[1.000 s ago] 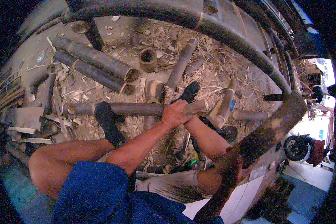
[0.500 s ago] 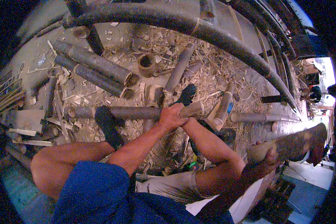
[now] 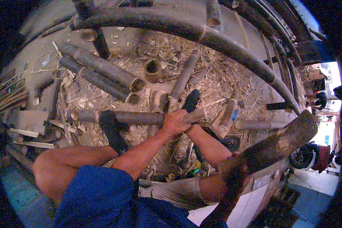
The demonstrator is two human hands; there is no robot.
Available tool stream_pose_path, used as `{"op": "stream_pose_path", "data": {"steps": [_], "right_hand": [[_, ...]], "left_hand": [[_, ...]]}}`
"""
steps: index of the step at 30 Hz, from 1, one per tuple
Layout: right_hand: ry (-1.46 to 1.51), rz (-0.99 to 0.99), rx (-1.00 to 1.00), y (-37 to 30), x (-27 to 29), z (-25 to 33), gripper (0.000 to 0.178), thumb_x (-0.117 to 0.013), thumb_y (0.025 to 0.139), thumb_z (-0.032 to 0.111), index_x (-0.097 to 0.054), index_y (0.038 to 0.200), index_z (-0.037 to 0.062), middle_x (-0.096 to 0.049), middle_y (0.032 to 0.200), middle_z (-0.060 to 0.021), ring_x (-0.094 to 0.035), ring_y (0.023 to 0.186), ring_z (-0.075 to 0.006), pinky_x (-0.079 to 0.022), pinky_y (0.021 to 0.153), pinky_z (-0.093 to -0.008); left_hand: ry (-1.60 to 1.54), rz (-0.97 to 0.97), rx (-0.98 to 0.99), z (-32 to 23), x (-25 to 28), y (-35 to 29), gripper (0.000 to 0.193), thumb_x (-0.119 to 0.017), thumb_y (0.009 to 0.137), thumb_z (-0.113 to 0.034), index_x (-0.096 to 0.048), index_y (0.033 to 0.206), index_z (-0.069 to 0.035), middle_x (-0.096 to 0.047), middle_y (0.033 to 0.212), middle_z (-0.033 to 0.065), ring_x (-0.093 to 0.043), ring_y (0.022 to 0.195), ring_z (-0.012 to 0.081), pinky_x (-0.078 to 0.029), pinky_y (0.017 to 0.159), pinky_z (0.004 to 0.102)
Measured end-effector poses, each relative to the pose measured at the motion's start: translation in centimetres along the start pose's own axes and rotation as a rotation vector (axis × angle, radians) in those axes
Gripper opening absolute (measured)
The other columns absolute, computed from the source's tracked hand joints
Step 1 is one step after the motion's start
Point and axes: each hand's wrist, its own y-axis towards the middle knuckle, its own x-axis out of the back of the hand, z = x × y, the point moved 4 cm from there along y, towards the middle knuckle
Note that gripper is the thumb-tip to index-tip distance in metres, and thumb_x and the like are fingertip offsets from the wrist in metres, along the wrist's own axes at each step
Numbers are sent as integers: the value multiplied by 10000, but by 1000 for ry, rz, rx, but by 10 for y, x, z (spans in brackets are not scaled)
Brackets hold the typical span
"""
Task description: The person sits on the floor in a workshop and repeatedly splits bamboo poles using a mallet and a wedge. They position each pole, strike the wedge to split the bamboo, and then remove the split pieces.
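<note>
My left hand (image 3: 174,122) is closed around a bamboo pole (image 3: 138,117) that lies crosswise in front of me; its pale, split-looking end (image 3: 195,116) sticks out past my fingers. The pole passes beside my dark-shod feet (image 3: 112,129). On the right, my raised right hand (image 3: 236,167), in shadow, grips the near end of a broad, thick, brown log-like piece (image 3: 273,146). That piece slants up and away to the right, above my right shin. Its exact kind is hard to make out, and part of my right hand's fingers is hidden.
A long curved bamboo pole (image 3: 148,23) spans the far side. Cut bamboo lengths (image 3: 98,68), an upright hollow bamboo section (image 3: 152,70) and a pole lying at right (image 3: 260,124) rest among shavings. Split strips (image 3: 9,97) are at left, a motorcycle wheel (image 3: 301,156) at right.
My right hand and the brown log-like piece have come leftward, closer to my right knee. My left hand keeps its hold on the bamboo pole; the view has shifted slightly.
</note>
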Motion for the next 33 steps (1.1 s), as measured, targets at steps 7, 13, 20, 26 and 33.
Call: {"op": "stream_pose_path", "data": {"steps": [7,13,20,26,33], "right_hand": [[-51,-151,84,13,40,5,783,-767,826,263,-398,1495,92,-603,1303,-166,-618,1083,-307,-506,919,-419],[-28,-385,193,26,44,31,800,-769,828,259,-376,1502,83,-589,1320,-170,-608,1103,-311,-495,942,-417],[9,166,2,-22,-72,-6,820,-771,829,255,-351,1509,72,-572,1340,-176,-597,1126,-316,-482,968,-415],[-12,-21,35,23,15,28,837,-774,831,251,-330,1515,63,-558,1358,-180,-587,1146,-320,-471,990,-413],[2,76,34,-20,-53,7,858,-776,832,246,-305,1522,52,-542,1378,-185,-576,1170,-324,-459,1016,-411]], "left_hand": [[8,-102,-76,-1,-1,-2,502,-811,653,-373,-622,1027,-96,-649,987,111,-667,919,349,-544,754,466],[24,-78,-33,0,-3,-1,469,-806,658,-357,-618,992,-86,-653,999,124,-659,919,375,-541,750,479],[92,26,110,-1,3,-2,436,-821,655,-342,-596,938,-97,-646,949,122,-659,907,368,-539,756,474],[46,-39,-47,-1,7,-7,443,-824,651,-352,-598,940,-102,-654,955,121,-667,915,360,-543,763,458],[122,138,162,6,6,0,459,-823,654,-366,-604,959,-101,-660,914,125,-675,859,370,-548,738,473]]}}
